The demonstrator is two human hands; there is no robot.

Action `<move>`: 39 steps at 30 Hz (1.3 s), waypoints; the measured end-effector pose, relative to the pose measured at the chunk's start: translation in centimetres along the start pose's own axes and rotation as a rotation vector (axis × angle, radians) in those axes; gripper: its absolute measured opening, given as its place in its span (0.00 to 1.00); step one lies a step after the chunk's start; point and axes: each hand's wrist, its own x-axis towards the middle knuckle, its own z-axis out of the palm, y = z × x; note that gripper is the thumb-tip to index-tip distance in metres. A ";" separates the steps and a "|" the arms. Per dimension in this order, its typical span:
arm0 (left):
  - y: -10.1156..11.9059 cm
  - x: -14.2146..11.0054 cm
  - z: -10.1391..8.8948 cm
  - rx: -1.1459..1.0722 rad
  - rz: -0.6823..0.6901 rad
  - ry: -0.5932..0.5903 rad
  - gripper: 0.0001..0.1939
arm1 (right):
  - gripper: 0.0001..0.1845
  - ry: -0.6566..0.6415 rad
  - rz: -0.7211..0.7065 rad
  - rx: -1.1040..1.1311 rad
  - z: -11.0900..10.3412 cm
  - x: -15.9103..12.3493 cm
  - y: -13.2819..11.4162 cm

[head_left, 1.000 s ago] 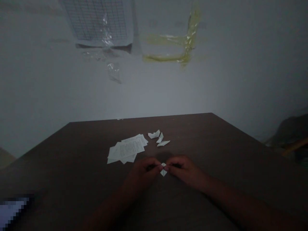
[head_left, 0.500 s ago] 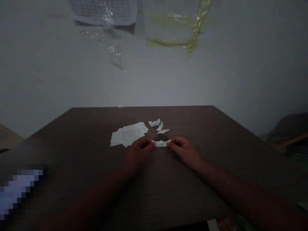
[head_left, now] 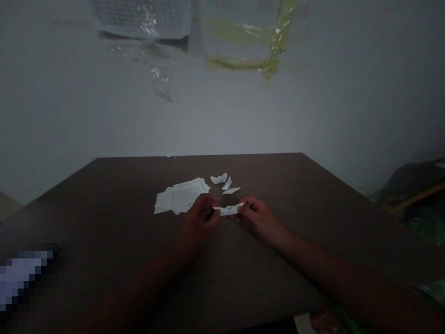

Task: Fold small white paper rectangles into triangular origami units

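I observe one folded paper (head_left: 228,211), white, narrow and elongated, with a small central peak; it lies crosswise, right end slightly higher; left hand (head_left: 201,217) and right hand (head_left: 260,217) hold its ends.

- Ends of the folded paper (head_left: 228,211): partly covered by the left hand (head_left: 201,217) and right hand (head_left: 259,217).
- Print on the loose sheets (head_left: 181,195): too small to read; their near right corner is hidden behind the left hand.
- Gridded sheet (head_left: 139,18) on the far wall: top cut off.
- Pixelated object (head_left: 22,273), near left: cut off, unidentifiable.
- Dark bulk (head_left: 413,185), right: cut off, too dim to tell.
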 end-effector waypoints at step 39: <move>1.8 0.1 0.2 0.092 -0.237 -0.171 0.06 | 0.15 0.043 -0.126 -0.133 0.5 -0.5 0.4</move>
